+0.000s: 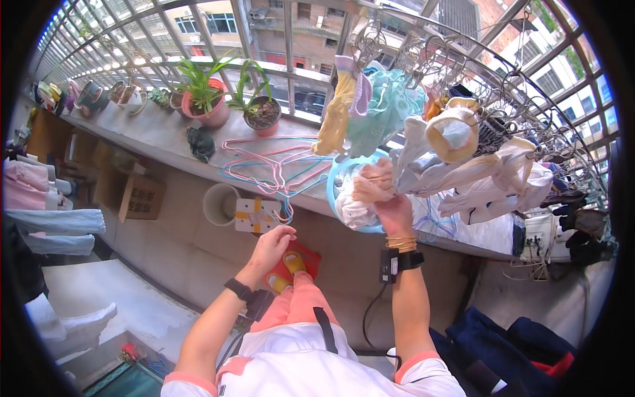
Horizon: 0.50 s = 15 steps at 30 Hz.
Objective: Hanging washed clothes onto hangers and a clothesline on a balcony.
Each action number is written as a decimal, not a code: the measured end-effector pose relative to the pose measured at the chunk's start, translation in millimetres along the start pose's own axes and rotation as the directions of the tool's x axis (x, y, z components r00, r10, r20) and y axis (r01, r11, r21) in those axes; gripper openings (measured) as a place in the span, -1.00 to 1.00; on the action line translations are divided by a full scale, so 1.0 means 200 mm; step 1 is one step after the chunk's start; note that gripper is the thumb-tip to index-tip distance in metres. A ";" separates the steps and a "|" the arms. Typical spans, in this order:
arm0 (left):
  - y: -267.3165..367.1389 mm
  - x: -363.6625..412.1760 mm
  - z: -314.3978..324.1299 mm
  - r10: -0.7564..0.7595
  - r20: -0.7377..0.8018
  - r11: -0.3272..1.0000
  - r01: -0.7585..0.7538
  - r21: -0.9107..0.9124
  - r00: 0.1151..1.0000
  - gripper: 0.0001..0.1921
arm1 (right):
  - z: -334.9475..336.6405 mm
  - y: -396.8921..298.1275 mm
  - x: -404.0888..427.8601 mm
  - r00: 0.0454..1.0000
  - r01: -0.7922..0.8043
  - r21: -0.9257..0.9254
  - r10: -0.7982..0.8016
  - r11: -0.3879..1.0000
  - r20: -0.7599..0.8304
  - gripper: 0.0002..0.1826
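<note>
My right hand reaches over a light blue plastic basin on the ledge. It grips a peach cloth, though its fingertips are hidden. White laundry fills the basin beneath. My left hand, fingers loosely curled, is just below the hooks of several pink and blue clothes hangers lying on the ledge. Whether it touches a hook is unclear, and nothing shows in its fingers. Right above the basin hang a yellow garment, a mint-green lacy cloth and pale socks.
Potted plants line the ledge beside metal window bars. Below stand a pale bucket and a cardboard box. My feet are on a red stool or mat. Dark clothes lie at lower right.
</note>
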<state>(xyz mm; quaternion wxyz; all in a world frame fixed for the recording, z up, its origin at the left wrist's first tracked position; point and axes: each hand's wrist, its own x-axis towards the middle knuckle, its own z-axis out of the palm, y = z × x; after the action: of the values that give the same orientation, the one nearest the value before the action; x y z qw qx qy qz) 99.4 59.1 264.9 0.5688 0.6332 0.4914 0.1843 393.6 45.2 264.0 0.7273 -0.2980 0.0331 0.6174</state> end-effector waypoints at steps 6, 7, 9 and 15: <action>-0.03 -0.03 -0.09 -0.191 0.078 0.858 0.205 -0.472 0.978 -0.55 | 0.22 0.37 -0.22 0.877 -0.412 -0.205 0.447 0.888 0.174 -0.57; -0.02 -0.03 -0.11 -0.254 0.181 0.713 0.310 -0.630 0.950 -0.42 | 0.31 0.44 -0.26 0.867 -0.377 -0.299 0.447 0.877 0.219 -0.61; 0.00 -0.08 -0.18 -0.171 0.407 0.525 0.433 -0.733 0.897 -0.22 | 0.30 0.56 -0.30 0.757 -0.460 -0.373 0.575 0.806 0.309 -0.65; 0.04 -0.32 -0.42 -0.129 0.247 0.637 0.271 -0.721 0.960 -0.33 | 0.37 0.80 -0.35 0.728 -0.327 -0.692 0.638 0.644 0.250 -0.69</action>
<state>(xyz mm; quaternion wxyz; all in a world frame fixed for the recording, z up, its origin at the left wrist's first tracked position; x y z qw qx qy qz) 6.6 51.3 316.5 0.8355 0.2979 0.3881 0.2501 206.3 28.4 290.9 0.3774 -0.3321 -0.2631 0.8234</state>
